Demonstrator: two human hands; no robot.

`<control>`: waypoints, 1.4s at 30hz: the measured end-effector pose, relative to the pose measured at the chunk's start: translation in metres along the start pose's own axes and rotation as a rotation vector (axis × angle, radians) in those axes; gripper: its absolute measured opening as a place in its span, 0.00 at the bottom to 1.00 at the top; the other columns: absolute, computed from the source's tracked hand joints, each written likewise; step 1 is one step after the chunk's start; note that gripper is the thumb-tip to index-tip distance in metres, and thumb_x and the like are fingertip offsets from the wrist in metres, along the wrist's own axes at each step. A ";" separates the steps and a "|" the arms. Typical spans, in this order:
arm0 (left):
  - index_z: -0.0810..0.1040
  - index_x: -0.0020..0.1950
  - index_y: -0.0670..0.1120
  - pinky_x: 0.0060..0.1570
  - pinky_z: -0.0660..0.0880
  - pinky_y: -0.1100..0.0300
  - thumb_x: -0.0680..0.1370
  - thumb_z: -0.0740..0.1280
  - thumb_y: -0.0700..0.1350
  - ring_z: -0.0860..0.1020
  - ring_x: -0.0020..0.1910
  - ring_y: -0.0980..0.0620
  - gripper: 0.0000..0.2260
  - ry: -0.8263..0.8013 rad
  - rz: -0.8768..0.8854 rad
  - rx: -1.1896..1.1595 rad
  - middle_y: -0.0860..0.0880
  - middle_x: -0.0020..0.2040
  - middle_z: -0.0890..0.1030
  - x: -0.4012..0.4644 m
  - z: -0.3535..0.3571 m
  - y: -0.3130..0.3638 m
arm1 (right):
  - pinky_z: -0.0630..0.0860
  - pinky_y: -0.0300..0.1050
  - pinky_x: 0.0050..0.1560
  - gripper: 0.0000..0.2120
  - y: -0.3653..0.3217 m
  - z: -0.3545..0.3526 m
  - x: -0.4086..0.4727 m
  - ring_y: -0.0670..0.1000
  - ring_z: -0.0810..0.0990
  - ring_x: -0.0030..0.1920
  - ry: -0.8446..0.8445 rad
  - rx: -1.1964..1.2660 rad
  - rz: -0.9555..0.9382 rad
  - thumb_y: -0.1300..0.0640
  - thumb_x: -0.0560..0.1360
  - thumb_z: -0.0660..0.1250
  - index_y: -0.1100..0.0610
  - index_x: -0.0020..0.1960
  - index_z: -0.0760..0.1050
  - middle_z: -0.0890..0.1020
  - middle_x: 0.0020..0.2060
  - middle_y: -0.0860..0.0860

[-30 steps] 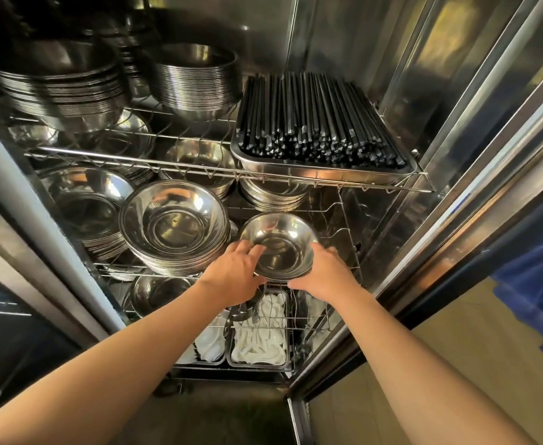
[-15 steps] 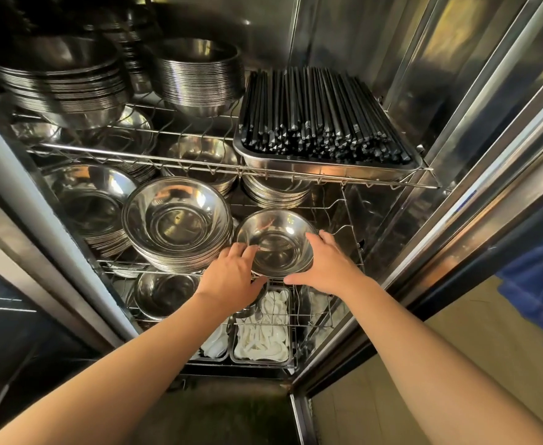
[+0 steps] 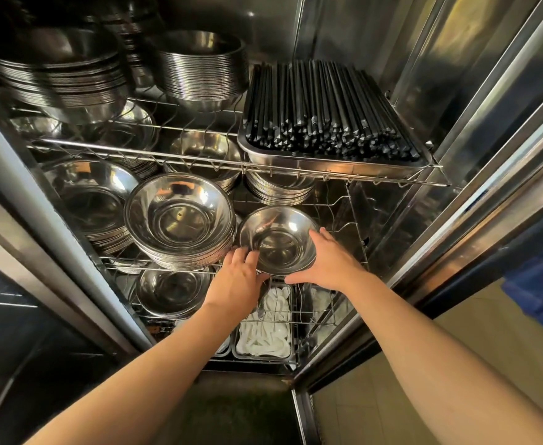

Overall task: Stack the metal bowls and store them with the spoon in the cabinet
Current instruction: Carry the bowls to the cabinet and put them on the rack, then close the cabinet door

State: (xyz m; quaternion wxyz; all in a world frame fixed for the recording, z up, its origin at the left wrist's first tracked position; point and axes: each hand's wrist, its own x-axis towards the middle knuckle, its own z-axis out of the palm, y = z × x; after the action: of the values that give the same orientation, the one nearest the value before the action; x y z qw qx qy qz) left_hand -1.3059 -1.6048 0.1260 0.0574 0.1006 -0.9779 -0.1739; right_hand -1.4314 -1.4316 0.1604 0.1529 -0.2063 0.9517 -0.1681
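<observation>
Stainless steel walls closed in the cabinet (image 3: pixel 344 43) you were reaching into, its wire shelves crowded with bowl stacks and a tray of black chopsticks (image 3: pixel 328 104) on the upper right. In the head view, your one view, your left hand (image 3: pixel 236 279) gripped the near left rim of the small metal bowls (image 3: pixel 276 240), fingers curled over the edge, and your right hand (image 3: pixel 328 263) lay open and flat against the right side of the rim, pressing rather than clamping. That stack sat over the middle shelf (image 3: pixel 353 226), just beside the larger bowl stack (image 3: pixel 180 220), tilted slightly towards you. Whether it fully rested on the wire could not be told. A spoon handle (image 3: pixel 261 311) seemed to hang below your left hand, though partly hidden. Judging from this, stacking was done and storing nearly so; letting go and placing the spoon were left.
</observation>
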 end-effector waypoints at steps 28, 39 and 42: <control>0.75 0.65 0.50 0.51 0.79 0.51 0.81 0.61 0.58 0.80 0.58 0.47 0.18 -0.199 0.482 0.237 0.49 0.60 0.80 -0.055 -0.039 0.061 | 0.78 0.52 0.47 0.09 0.013 -0.015 -0.212 0.60 0.80 0.53 0.159 -0.329 0.143 0.51 0.78 0.66 0.56 0.53 0.77 0.81 0.52 0.55; 0.76 0.63 0.52 0.57 0.73 0.52 0.80 0.57 0.59 0.76 0.61 0.48 0.18 0.021 0.948 0.277 0.52 0.59 0.78 -0.218 -0.059 0.251 | 0.69 0.47 0.39 0.10 0.059 -0.028 -0.491 0.56 0.81 0.50 0.442 -0.437 0.369 0.44 0.79 0.62 0.51 0.51 0.71 0.80 0.49 0.50; 0.81 0.54 0.48 0.45 0.78 0.48 0.76 0.66 0.57 0.80 0.48 0.42 0.15 0.155 1.053 0.113 0.47 0.48 0.80 -0.276 -0.074 0.302 | 0.76 0.49 0.39 0.10 0.061 -0.017 -0.563 0.56 0.82 0.46 0.504 -0.406 0.348 0.44 0.77 0.62 0.50 0.47 0.71 0.80 0.45 0.51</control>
State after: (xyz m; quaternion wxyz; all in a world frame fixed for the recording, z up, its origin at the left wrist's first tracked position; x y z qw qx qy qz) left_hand -1.0801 -1.2921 0.2802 0.2033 -0.3883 -0.8968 -0.0606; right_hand -0.9690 -1.1248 0.2770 -0.1041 -0.0195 0.9943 0.0072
